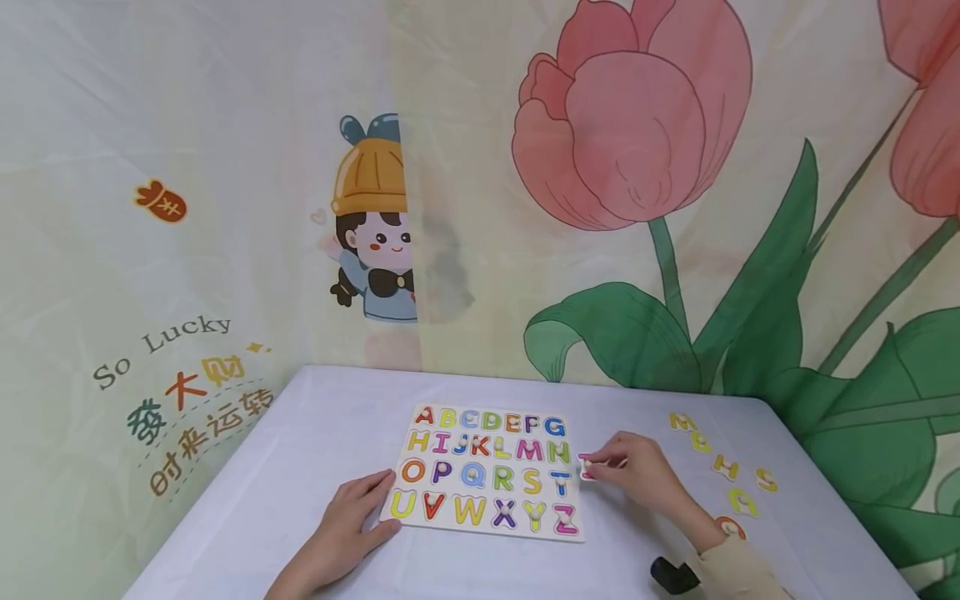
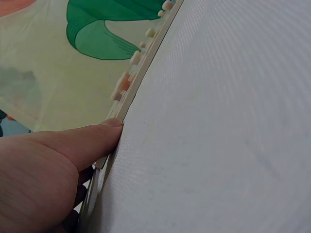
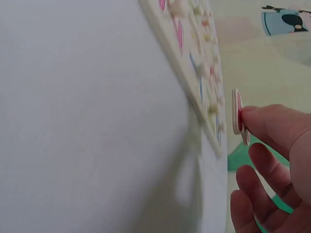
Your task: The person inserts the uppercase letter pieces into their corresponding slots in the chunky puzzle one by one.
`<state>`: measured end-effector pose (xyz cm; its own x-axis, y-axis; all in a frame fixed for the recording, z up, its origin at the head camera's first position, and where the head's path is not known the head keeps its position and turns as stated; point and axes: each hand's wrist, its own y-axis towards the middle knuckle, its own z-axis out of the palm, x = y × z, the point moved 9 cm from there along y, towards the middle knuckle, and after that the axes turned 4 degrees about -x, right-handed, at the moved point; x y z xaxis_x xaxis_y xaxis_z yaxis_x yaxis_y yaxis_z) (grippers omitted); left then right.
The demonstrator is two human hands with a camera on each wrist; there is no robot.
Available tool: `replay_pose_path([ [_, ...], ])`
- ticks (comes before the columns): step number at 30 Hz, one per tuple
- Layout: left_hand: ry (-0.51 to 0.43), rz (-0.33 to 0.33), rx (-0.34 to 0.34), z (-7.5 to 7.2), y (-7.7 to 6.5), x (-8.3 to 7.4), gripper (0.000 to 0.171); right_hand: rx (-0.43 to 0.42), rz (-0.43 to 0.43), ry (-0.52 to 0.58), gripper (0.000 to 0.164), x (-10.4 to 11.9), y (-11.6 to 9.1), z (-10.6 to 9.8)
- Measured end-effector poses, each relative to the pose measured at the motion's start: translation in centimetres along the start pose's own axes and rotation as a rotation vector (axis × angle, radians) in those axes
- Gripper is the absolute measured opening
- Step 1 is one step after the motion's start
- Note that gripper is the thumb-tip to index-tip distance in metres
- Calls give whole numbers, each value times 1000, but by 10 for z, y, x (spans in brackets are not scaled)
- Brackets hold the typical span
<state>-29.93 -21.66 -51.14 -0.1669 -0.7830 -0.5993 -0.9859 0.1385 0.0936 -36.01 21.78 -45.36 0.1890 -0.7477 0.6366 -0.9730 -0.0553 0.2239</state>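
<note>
A white alphabet puzzle board with colourful letters A to Z lies on the table; several letters carry small knobs. My left hand rests at its lower left corner, the thumb against the edge and the fingers along the left side. Right of the board, my right hand pinches a pink letter puzzle piece between thumb and fingertips. The right wrist view shows that piece edge-on, above the table surface and apart from the board. Its other fingers hang loosely curled below.
Loose letter pieces lie to the right: a yellow M, a B, an H, an S and an A. Another piece is partly hidden by the right wrist. A black object sits beside the sleeve.
</note>
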Motion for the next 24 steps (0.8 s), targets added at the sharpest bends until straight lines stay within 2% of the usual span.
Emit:
replay_pose_path([
  [6, 11, -4, 4, 1, 1, -1, 79, -11, 13, 35, 10, 30, 11, 32],
  [19, 14, -8, -6, 0, 0, 2, 78, 4, -86, 83, 6, 105, 30, 95],
  [24, 14, -8, 0, 2, 1, 3, 79, 21, -66, 113, 7, 123, 38, 116],
])
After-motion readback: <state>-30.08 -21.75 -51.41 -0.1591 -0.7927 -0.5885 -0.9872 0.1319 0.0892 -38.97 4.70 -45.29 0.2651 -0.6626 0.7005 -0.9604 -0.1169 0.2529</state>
